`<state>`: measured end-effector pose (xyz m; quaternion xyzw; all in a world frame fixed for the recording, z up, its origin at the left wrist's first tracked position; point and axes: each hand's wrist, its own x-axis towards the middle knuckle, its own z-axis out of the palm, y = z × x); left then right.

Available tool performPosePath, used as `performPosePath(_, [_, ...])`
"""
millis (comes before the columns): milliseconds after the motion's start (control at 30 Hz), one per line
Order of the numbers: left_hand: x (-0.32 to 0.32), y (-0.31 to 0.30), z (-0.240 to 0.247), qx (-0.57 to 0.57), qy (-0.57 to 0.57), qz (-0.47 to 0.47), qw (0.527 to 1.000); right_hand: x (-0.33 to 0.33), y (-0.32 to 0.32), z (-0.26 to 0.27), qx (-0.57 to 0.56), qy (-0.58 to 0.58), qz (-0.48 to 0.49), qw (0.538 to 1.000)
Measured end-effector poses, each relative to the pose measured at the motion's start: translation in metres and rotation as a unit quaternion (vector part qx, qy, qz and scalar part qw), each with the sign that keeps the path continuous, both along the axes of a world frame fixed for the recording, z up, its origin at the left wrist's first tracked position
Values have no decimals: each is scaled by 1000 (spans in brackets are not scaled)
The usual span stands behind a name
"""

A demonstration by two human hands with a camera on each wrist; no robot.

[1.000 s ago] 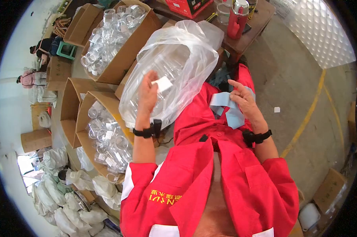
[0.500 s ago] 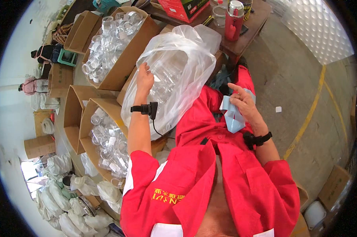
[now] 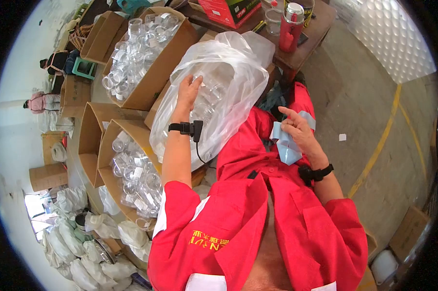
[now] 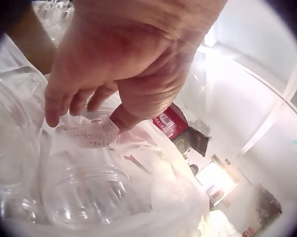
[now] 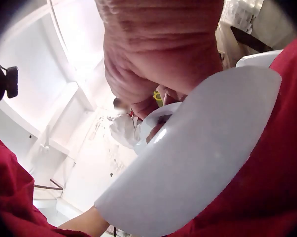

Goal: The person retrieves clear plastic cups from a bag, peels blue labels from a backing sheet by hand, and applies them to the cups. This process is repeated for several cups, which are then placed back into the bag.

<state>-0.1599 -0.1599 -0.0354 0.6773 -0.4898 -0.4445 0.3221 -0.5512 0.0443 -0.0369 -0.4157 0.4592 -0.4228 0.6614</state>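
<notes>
My left hand (image 3: 188, 92) is over the mouth of a large clear plastic bag (image 3: 250, 72) full of clear plastic jars (image 3: 207, 97). In the left wrist view its fingers are spread and bent downward. The thumb is right at the edge of a white printed label (image 4: 91, 134) on something clear, and a jar (image 4: 87, 195) lies just below. Over the right thigh, my right hand (image 3: 299, 130) pinches a glossy light-blue strip (image 3: 287, 148) that hangs in a loop, with the index finger pointing out. Up close, the strip (image 5: 197, 153) covers much of the right wrist view.
Cardboard boxes (image 3: 165, 63) with more labelled clear jars stand to the left. A wooden table (image 3: 320, 24) at the top bears a red thermos (image 3: 291, 28) and a red box (image 3: 228, 10). A small white square (image 3: 342, 137) lies on the floor. White sacks (image 3: 68, 247) are piled lower left.
A second ago the left hand had a white label at its fingertips; it then moved up and left, and is now right again over the jars. The right hand keeps the strip, drawn slightly right.
</notes>
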Motion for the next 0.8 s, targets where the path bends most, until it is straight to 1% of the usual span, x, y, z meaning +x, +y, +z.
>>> performPosePath(67, [-4,2,2,0,2,9,1000,0,1,0,0,9,4,1000])
performPosePath(133, [-3,2,1,0,3,17,1000,1,2,-4,11,-20,7,1000])
performPosePath(333, [-7,3,-1,11,11,16,1000,4,2,2,9,-10,6,1000])
performPosePath(367, [-13,9,-6,-67,-44,44,996,4,2,2,8,-9,7,1000])
performPosePath(400, [-19,17,-10,-144,-98,72,982,4,2,3,9,2,4,1000])
performPosePath(433, [-26,28,-11,-144,-99,75,982,4,2,4,11,12,3,1000])
performPosePath(500, [-39,51,-11,-280,-194,29,940,5,2,9,24,-3,-1,1000])
performPosePath(533, [-43,61,-13,-265,-259,-24,928,6,2,10,39,-17,-5,999])
performPosePath(567, [-49,66,-15,-263,-260,-18,929,7,1,9,40,-15,1,999])
performPosePath(633, [-59,78,-22,-327,-354,-87,872,7,1,9,22,9,10,1000])
performPosePath(700, [-63,80,-21,-320,-367,-87,869,7,1,10,27,4,20,999])
performPosePath(767, [-64,82,-13,-328,-426,-124,834,9,0,11,30,-7,32,999])
performPosePath(800, [-64,88,-5,-324,-430,-119,834,9,2,10,28,-3,24,999])
